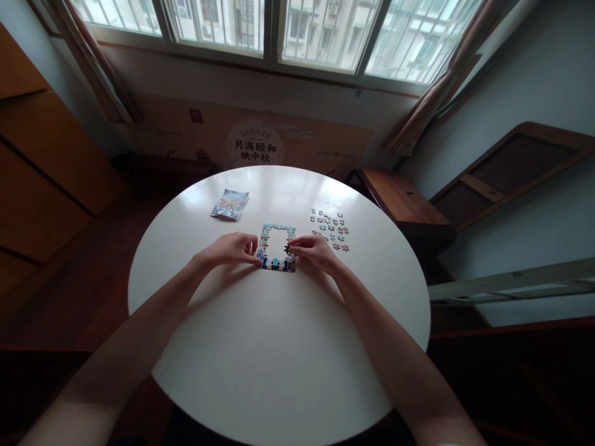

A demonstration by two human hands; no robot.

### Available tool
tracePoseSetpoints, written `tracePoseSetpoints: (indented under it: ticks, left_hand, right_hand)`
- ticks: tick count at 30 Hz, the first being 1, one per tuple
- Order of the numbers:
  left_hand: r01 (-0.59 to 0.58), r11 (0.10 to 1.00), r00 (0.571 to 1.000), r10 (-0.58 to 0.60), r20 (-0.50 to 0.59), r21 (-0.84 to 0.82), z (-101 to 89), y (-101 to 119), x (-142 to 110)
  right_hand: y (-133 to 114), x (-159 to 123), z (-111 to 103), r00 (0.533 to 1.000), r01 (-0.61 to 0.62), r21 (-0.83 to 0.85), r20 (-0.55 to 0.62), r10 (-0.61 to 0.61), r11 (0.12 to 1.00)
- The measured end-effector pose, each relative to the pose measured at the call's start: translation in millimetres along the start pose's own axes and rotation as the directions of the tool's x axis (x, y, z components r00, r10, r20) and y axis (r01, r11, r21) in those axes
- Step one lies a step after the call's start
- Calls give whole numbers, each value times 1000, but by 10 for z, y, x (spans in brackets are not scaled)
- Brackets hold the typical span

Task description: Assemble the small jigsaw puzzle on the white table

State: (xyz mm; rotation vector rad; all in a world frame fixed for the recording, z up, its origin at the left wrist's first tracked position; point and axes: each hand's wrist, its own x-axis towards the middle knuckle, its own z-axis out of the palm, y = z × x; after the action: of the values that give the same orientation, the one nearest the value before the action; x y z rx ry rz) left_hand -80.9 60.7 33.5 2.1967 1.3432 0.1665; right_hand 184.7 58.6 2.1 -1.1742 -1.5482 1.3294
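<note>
A partly assembled jigsaw puzzle [277,265] lies on the white round table, its joined pieces forming a rectangular frame around a bare middle. Between the thumb and finger of my right hand [317,251] is a small dark puzzle piece [287,249], held over the inner right side of the frame. My left hand [235,249] is at the frame's left side, thumb near its lower left corner and the other fingers curled. Whether that hand grips anything is hidden. Several loose puzzle pieces [331,228] lie spread out to the right, beyond my right hand.
A folded colourful leaflet [230,204] lies at the back left of the white table [279,347]. Behind the table's right edge stands a wooden bench [402,198]. A barred window [325,31] and a printed banner [255,139] are at the far wall.
</note>
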Motion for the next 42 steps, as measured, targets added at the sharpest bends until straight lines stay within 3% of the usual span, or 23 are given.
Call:
tracePoseSetpoints:
  ticks: [42]
  left_hand:
    - [-10,1000,1000,9,-24,-25,1,-3,-8]
  right_hand:
    - [-1,-19,20,999,40,-76,20,-39,996]
